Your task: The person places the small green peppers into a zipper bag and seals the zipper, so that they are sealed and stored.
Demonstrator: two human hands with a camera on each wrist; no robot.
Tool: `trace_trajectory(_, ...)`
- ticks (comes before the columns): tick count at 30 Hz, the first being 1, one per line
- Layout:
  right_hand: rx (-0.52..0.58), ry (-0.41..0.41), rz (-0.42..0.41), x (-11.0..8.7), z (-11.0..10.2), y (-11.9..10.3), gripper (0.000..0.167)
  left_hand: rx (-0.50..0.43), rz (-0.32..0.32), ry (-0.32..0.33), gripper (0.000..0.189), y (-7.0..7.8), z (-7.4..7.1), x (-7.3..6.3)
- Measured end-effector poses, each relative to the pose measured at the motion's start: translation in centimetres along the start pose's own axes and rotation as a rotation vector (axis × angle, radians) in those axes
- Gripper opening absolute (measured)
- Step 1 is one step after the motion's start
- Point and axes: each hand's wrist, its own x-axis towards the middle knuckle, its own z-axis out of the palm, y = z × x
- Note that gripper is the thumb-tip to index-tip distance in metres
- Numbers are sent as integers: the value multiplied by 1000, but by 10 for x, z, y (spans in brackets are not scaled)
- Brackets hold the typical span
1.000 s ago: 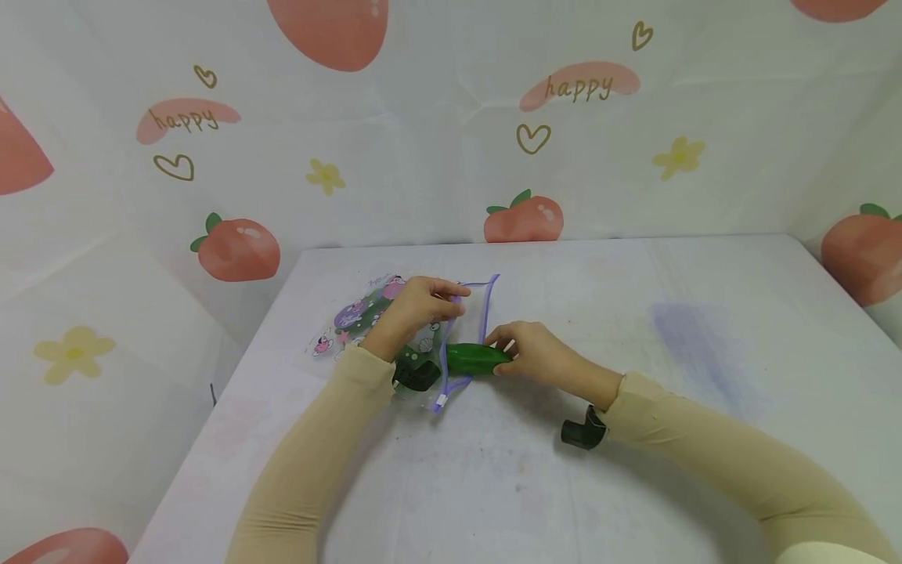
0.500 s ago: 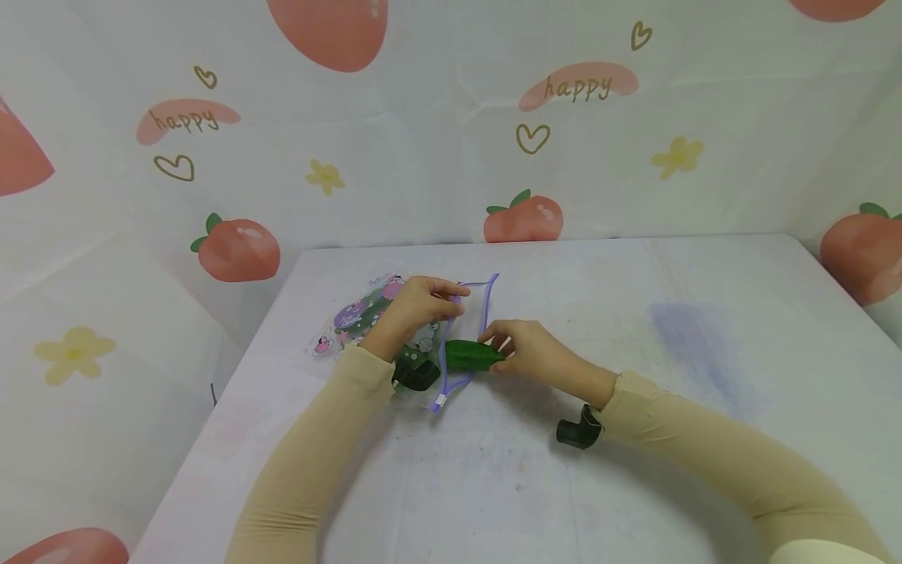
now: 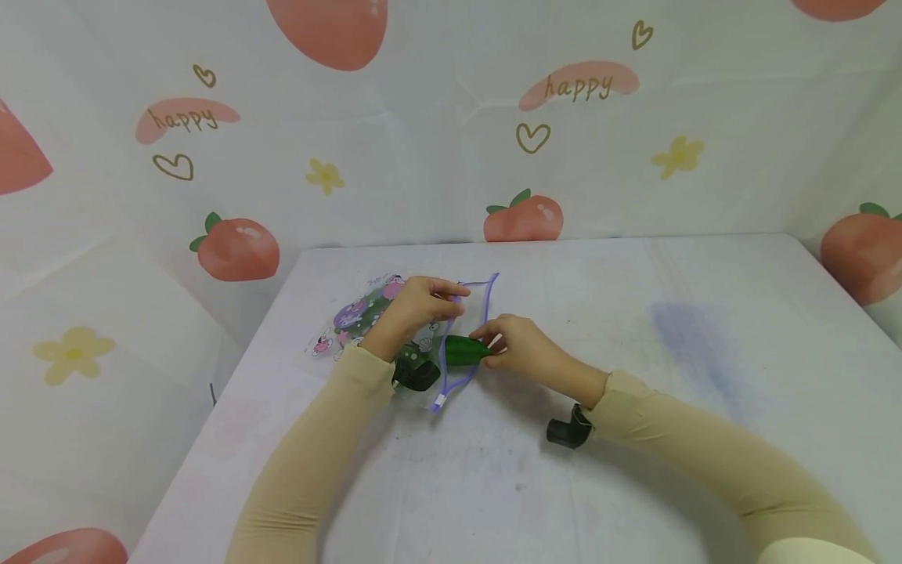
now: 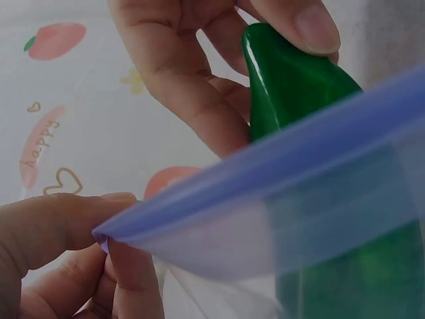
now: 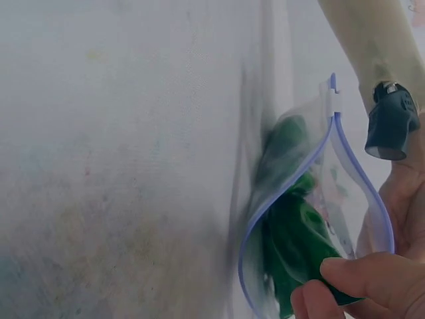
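My left hand (image 3: 417, 309) pinches the purple zip edge (image 4: 265, 159) of a clear printed zip bag (image 3: 352, 316), holding its mouth parted. My right hand (image 3: 535, 348) grips the tapered end of a glossy green pepper (image 3: 465, 351) between thumb and fingers, at the mouth. Most of the pepper lies inside the bag; its tip sticks out past the rim, as the left wrist view shows. Deeper in the bag, another green shape (image 5: 284, 143) shows through the plastic in the right wrist view. The left hand and the print hide part of the contents.
The bag rests on a white table (image 3: 634, 486) with a faint purple stain (image 3: 694, 345) on the right. Behind stands a patterned cloth backdrop (image 3: 423, 157). A dark camera mount hangs at the left wrist (image 3: 417, 376) and another at the right wrist (image 3: 569, 429).
My right hand has moved left, sliding the green pepper further into the bag, so less of it sticks out. The left hand keeps its place on the rim.
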Motion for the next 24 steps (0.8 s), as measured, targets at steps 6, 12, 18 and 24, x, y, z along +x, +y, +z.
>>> trace_trajectory(6,24,0,-12,0,2,-1,37,10,5,-4,30,0,0,0)
trace_trajectory(12,45,11,2,3,5,-1,34,14,-2,-4,30,0,0,0)
trace_trajectory(18,39,16,-12,6,8,2,32,16,-4,-1,29,0,-1,1)
trace_trajectory(24,34,5,-30,8,12,3,31,10,-3,-6,29,0,-1,1)
